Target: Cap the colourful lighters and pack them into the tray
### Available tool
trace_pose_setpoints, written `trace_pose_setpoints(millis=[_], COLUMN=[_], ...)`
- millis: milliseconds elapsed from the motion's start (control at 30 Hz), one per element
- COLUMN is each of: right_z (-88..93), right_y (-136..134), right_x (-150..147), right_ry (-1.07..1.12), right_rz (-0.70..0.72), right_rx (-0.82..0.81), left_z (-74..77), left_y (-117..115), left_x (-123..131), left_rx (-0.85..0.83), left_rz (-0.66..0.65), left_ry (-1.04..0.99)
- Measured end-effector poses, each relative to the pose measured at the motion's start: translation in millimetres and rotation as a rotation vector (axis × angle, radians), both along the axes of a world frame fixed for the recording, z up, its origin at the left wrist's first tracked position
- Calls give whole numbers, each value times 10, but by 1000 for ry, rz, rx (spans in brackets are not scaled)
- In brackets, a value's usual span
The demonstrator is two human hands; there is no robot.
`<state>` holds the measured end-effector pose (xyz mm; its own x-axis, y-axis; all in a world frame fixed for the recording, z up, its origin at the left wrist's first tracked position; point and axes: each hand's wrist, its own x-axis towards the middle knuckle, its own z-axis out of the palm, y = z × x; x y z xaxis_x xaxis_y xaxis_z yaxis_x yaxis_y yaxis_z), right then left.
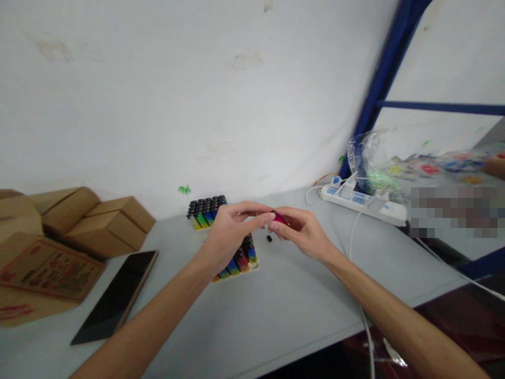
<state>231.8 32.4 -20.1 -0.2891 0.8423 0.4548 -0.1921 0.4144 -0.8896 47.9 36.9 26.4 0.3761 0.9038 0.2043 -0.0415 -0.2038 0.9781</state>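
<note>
Over the table, my two hands meet around a small red lighter [279, 217] with a dark end. My right hand [302, 230] has its fingers wrapped round the body. At the lighter's upper end, my left hand [234, 225] pinches with thumb and fingertips. Just below the hands lies a small black piece [269, 238] on the tabletop. A tray of coloured lighters [240, 260] sits under my left wrist, partly hidden by it. Behind it stands another block of black-topped lighters [205, 210], in green, blue and yellow, near the wall.
Cardboard boxes [106, 226] are piled at the left, with a dark tablet [118, 295] in front. A white power strip [363, 202] with plugs and cables lies at the right by a blue metal frame [366, 116]. Another person's hand [495, 167] shows near plastic-bagged items.
</note>
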Motion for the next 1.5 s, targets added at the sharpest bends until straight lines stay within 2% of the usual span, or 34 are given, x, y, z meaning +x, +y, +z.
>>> trace_pose_setpoints(millis=[300, 433, 567, 633, 767, 800, 967, 1100, 1267, 1367, 1500], right_z=[-60, -75, -43, -10, 32, 31, -26, -44, -12, 7, 28], right_y=[94, 103, 119, 131, 165, 175, 222, 228, 204, 197, 189], right_x=[69, 95, 149, 190, 256, 262, 241, 230, 252, 260, 253], right_ry=[75, 16, 9, 47, 94, 97, 90, 112, 127, 140, 158], right_rz=[-151, -213, -253, -284, -350, -354, -351, -331, -333, -332, -297], right_rx=[81, 146, 164, 168, 149, 142, 119, 114, 110, 109, 97], left_z=[50, 33, 84, 123, 97, 57, -226, -365, -386, -329, -113], left_y=[193, 220, 346, 430, 527, 539, 659, 762, 749, 723, 655], left_x=[220, 230, 78, -8, -7, 35, 295, 383, 403, 430, 376], left_rx=[108, 51, 20, 105, 463, 518, 578, 578, 572, 572, 582], left_rz=[108, 26, -53, -19, -281, -322, -415, -444, -446, -424, -330], left_ry=[-32, -11, 104, 275, 1016, 1122, 1309, 1359, 1307, 1261, 1160])
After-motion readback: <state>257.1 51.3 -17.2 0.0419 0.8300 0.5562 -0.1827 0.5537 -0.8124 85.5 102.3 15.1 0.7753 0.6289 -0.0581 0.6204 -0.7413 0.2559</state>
